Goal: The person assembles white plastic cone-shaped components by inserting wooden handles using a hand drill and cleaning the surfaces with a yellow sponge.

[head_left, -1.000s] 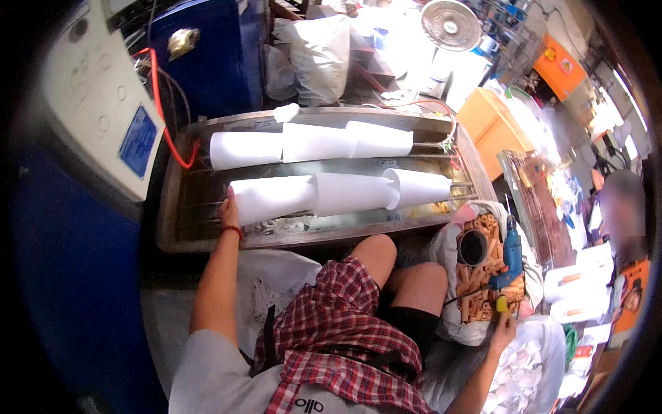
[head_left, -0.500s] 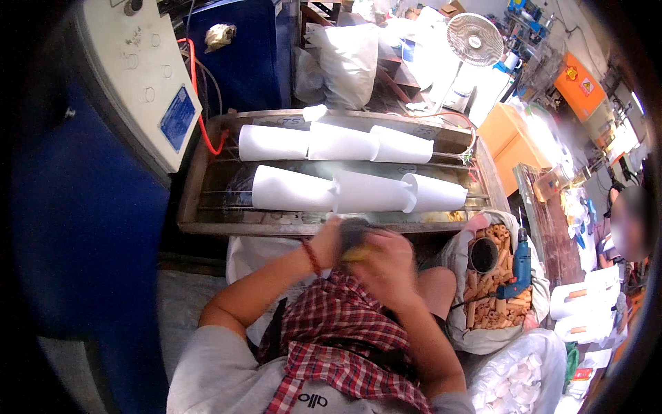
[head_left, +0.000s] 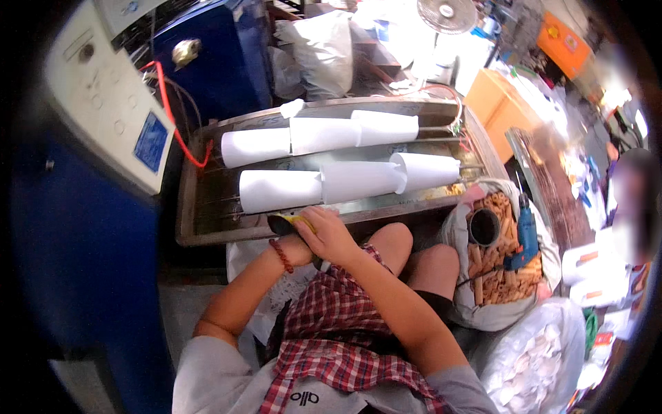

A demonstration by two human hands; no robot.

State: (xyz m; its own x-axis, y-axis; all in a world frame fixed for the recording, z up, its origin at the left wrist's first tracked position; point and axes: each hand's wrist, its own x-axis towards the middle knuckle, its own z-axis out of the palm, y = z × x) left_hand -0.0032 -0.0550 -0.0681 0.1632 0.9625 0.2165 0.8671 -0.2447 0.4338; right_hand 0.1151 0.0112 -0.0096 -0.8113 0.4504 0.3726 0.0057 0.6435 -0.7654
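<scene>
A metal tray [head_left: 207, 228] in front of my knees carries two rows of white cone-shaped rolls [head_left: 279, 190] lying on thin rods. My two hands meet at the tray's front edge. My left hand [head_left: 298, 245], with a red bead bracelet on the wrist, lies under a small dark object with a yellow stripe [head_left: 284, 222]. My right hand [head_left: 334, 234] closes over the same object from the right and hides most of it. The nearest roll lies just beyond my fingers, apart from them.
A blue machine with a white control panel [head_left: 103, 103] and a red cable [head_left: 176, 127] stands on the left. On the right, a white sack [head_left: 500, 310] holds tan sticks, a black cup [head_left: 484, 226] and a blue drill [head_left: 527, 234]. A person stands at the right rim.
My left hand has come off the left front roll. My right hand rose from the lower right. Both now hold the small dark object at the tray's front edge.
</scene>
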